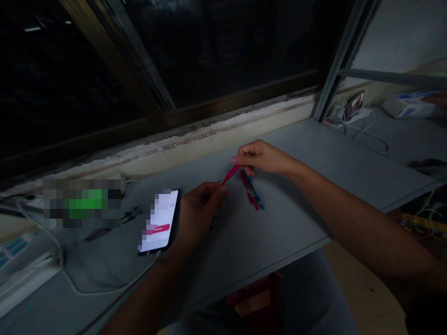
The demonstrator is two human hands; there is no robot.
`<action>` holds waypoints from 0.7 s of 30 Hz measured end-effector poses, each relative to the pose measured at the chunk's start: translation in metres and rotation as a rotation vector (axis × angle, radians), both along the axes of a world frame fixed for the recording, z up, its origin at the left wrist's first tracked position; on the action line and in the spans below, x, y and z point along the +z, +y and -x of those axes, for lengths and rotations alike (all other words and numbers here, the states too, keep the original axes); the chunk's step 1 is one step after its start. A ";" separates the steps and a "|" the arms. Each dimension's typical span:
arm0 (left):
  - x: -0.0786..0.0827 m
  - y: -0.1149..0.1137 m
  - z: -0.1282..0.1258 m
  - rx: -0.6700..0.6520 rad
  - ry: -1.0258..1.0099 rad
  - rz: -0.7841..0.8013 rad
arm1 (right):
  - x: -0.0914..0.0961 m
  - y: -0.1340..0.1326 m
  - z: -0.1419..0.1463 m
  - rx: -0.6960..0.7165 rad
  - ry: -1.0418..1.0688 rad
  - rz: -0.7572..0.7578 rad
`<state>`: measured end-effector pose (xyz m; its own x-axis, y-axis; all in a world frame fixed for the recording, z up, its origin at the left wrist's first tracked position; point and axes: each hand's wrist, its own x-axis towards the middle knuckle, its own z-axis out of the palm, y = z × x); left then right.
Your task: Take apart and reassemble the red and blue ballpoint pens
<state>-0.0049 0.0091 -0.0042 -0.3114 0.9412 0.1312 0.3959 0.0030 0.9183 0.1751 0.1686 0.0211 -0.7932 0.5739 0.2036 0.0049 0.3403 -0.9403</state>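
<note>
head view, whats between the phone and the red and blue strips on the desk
In the head view, the left hand lies between the phone and the red and blue strips. The red stick runs from that hand to the right hand.

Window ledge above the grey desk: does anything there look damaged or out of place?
Yes, the sill below the dark window looks damaged. Its pale plaster is flaking and stained in a ragged band along the window frame, in sharp contrast to the smooth grey desk beneath it.
</note>
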 end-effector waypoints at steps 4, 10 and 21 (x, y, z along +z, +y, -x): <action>-0.001 0.001 0.002 -0.025 0.008 -0.017 | -0.004 0.000 0.002 -0.048 -0.026 0.041; -0.003 0.002 0.000 0.007 0.027 -0.014 | -0.010 -0.006 0.010 -0.053 0.039 0.130; -0.003 0.001 0.001 0.025 0.043 -0.014 | -0.006 0.000 0.001 -0.053 -0.087 -0.001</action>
